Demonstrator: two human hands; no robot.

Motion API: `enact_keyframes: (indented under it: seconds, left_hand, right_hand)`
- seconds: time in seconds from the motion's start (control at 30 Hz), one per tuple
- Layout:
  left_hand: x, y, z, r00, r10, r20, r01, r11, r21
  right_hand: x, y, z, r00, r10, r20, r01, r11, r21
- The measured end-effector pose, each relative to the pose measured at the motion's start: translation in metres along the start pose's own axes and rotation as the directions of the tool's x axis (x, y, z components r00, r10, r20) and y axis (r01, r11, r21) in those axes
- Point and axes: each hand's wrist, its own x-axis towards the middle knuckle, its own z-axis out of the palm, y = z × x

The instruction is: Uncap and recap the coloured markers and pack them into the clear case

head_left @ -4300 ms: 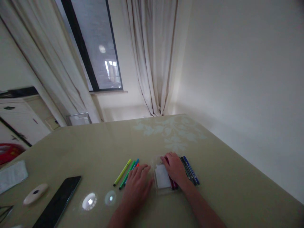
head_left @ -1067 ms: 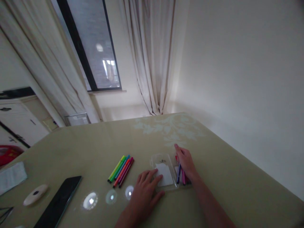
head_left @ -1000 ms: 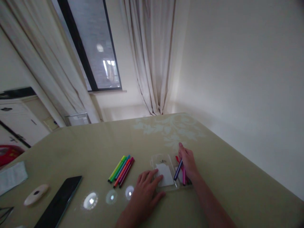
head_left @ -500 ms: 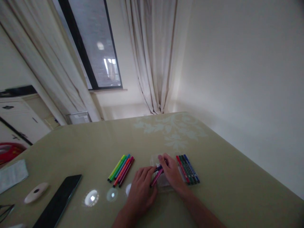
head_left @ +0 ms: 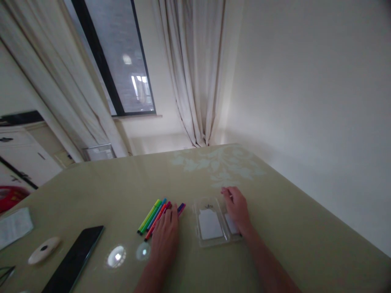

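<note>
My left hand point(head_left: 166, 230) lies over the right side of a row of coloured markers point(head_left: 152, 215), fingers closed round purple markers point(head_left: 181, 208) whose ends stick out past the fingertips. Yellow-green, green, blue and orange-red markers lie side by side to its left. My right hand point(head_left: 236, 207) is curled at the right side of a clear plastic case point(head_left: 198, 238), its thumb and fingers drawn together. What it grips is hidden. The case lies open on the table, with white inserts point(head_left: 210, 224) showing inside. My right hand and forearm cover the spot where several pens lay.
A black phone or tablet point(head_left: 75, 258) and an oval white device point(head_left: 44, 250) lie on the left of the table point(head_left: 122, 183). Farther left are a pale folded cloth point(head_left: 15, 226) and part of some glasses point(head_left: 6, 274). A wall point(head_left: 320, 142) borders the right edge.
My left hand has moved left with the purple markers, from over the case to the marker row. My right hand has let go of them and shifted right, uncovering the case.
</note>
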Motion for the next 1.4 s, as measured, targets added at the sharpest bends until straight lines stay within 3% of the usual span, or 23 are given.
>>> enact_keyframes:
  seconds: [0.17, 0.4, 0.47, 0.53, 0.63, 0.7, 0.87, 1.1, 1.4]
  left_hand:
    - [0.002, -0.005, -0.004, 0.998, 0.028, 0.057, -0.028, 1.000, 0.004]
    - [0.007, -0.004, -0.009, 0.999, -0.051, -0.015, 0.052, 0.997, 0.048]
    - [0.007, 0.002, -0.011, 0.999, 0.018, -0.043, -0.020, 0.999, -0.040]
    - [0.003, 0.013, -0.015, 0.986, 0.162, -0.035, -0.165, 0.971, -0.172]
    - [-0.006, 0.033, -0.021, 0.907, 0.420, 0.020, -0.388, 0.855, -0.344]
    - [-0.011, 0.044, -0.023, 0.865, 0.498, 0.063, -0.436, 0.807, -0.400]
    - [-0.012, 0.052, -0.021, 0.890, 0.438, 0.123, -0.343, 0.824, -0.451]
    - [-0.009, 0.052, -0.019, 0.898, 0.419, 0.132, -0.318, 0.827, -0.463]
    - [-0.011, 0.051, -0.021, 0.906, 0.406, 0.122, -0.300, 0.818, -0.492]
  right_hand:
    - [0.011, 0.032, -0.009, 0.998, 0.028, 0.048, -0.013, 0.958, -0.287]
    - [0.008, 0.034, 0.001, 0.991, -0.076, 0.112, 0.122, 0.863, -0.491]
    - [0.007, 0.032, 0.000, 0.991, -0.086, 0.106, 0.130, 0.842, -0.524]
    - [0.006, 0.030, -0.001, 0.993, -0.072, 0.091, 0.111, 0.824, -0.555]
    - [0.006, 0.030, -0.002, 0.996, -0.037, 0.082, 0.078, 0.806, -0.586]
    - [0.006, 0.030, -0.002, 0.994, -0.039, 0.101, 0.091, 0.813, -0.576]
    - [0.008, 0.030, 0.000, 0.983, -0.076, 0.169, 0.147, 0.873, -0.464]
    - [0.009, 0.029, 0.004, 0.987, -0.097, 0.132, 0.138, 0.924, -0.357]
    - [0.006, 0.030, 0.005, 0.989, -0.043, 0.138, 0.105, 0.869, -0.483]
